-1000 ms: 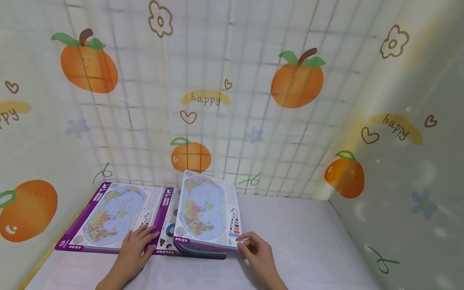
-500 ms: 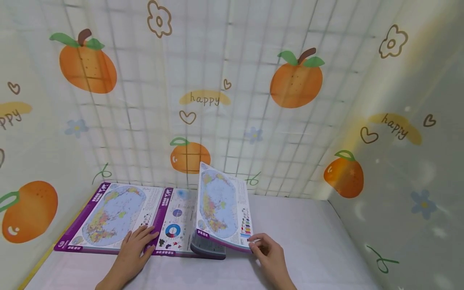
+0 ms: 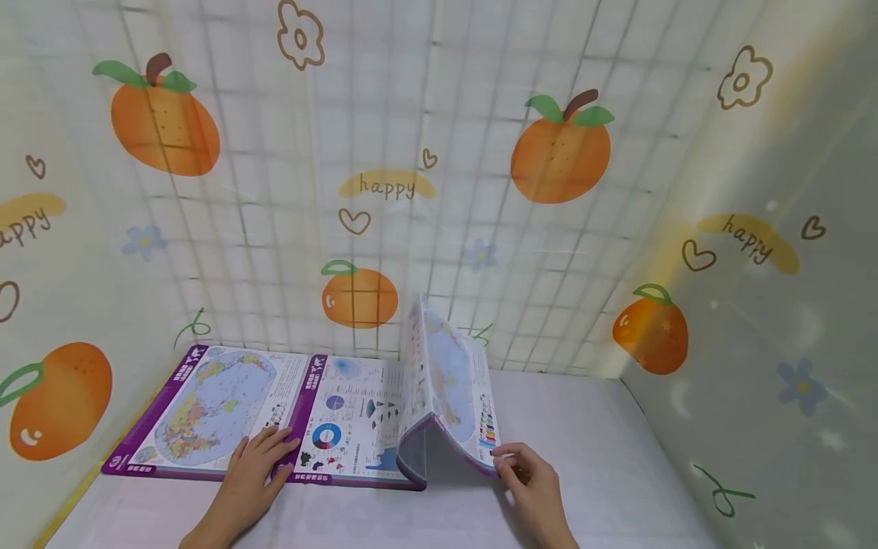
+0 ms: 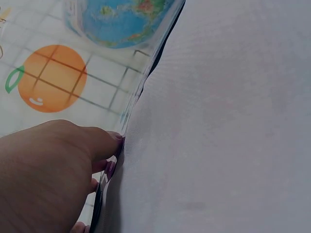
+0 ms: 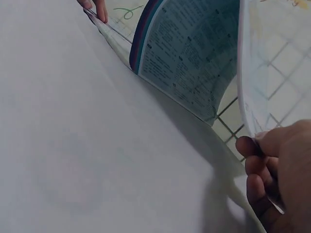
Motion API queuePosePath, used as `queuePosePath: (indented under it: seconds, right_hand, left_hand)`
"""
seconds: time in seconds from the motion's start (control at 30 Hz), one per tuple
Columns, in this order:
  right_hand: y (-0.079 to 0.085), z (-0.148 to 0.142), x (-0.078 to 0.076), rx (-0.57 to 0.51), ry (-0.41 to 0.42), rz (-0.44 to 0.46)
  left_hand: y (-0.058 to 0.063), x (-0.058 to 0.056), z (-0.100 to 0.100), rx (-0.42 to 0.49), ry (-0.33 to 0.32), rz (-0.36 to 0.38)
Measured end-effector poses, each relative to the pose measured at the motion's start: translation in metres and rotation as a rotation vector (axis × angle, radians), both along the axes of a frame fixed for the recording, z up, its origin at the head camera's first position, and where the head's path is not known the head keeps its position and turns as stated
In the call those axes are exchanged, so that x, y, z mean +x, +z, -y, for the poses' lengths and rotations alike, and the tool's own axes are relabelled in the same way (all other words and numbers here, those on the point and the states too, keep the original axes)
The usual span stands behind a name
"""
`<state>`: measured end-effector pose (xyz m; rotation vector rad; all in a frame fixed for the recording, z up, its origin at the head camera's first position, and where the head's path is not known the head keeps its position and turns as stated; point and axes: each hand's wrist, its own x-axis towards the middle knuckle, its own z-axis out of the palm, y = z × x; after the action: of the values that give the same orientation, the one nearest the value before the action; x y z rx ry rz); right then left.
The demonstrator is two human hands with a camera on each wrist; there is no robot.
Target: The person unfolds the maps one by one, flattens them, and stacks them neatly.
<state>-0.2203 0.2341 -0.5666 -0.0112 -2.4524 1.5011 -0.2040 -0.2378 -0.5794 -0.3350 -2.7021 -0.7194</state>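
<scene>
two printed panels (image 3: 222,404) lay flat on white tabletop (image 3: 583,457), one tented world-map panel (image 3: 454,374) rose at right, left hand (image 3: 254,473) rested on purple strip (image 3: 305,404), fingers extended, right hand (image 3: 535,488) pinched tented panel's near corner

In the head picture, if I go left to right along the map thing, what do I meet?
Purple side strip → left hand → blue ring chart → lifted map panel → right hand.

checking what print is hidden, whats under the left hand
The left hand rests over the lower right of the printed map and onto the purple strip beside it. Any print directly beneath is covered and can't be read.
</scene>
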Motion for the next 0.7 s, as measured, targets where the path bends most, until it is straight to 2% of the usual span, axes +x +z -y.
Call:
queuePosePath:
  seconds: [0.23,0.43,0.7]
  right_hand:
    - [-0.001,-0.016,0.0,0.018,-0.009,-0.062]
    - [-0.002,-0.033,0.002,0.008,-0.052,-0.047]
    - [-0.002,-0.049,0.005,0.061,-0.124,-0.033]
  left_hand:
    - [0.0,-0.001,0.0,0.005,0.003,0.0]
    - [0.001,0.0,0.0,-0.002,0.007,0.01]
    - [0.0,0.0,0.001,-0.012,0.01,0.019]
